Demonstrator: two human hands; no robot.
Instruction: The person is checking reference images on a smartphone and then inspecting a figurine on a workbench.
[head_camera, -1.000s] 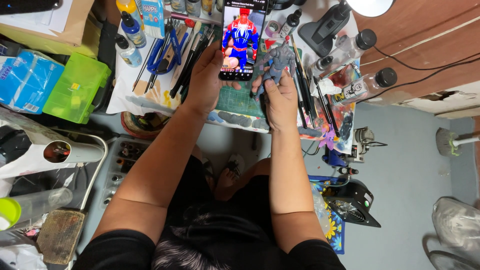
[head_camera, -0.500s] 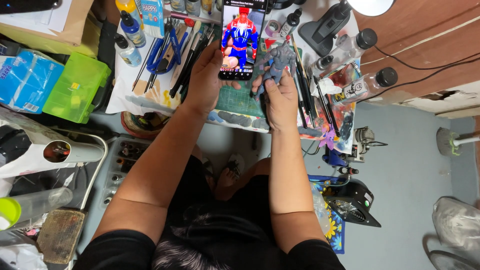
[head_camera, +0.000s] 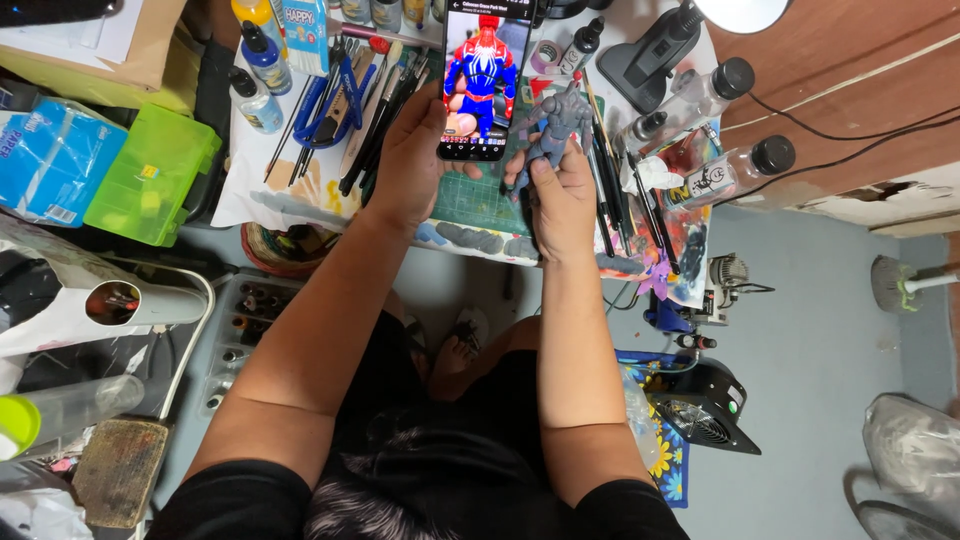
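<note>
Nothing has shifted since the earlier frames. Your left hand (head_camera: 405, 160) grips the phone (head_camera: 485, 80), fingers wrapped round its edge; your right hand (head_camera: 562, 195) pinches the grey figure (head_camera: 557, 122) just past its fingertips. Figure looks bare grey, with no colour on it that I can see.

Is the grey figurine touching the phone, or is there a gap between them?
Apart. The head view shows a strip of green cutting mat between the phone in the left hand and the grey figurine in the right hand.
</note>
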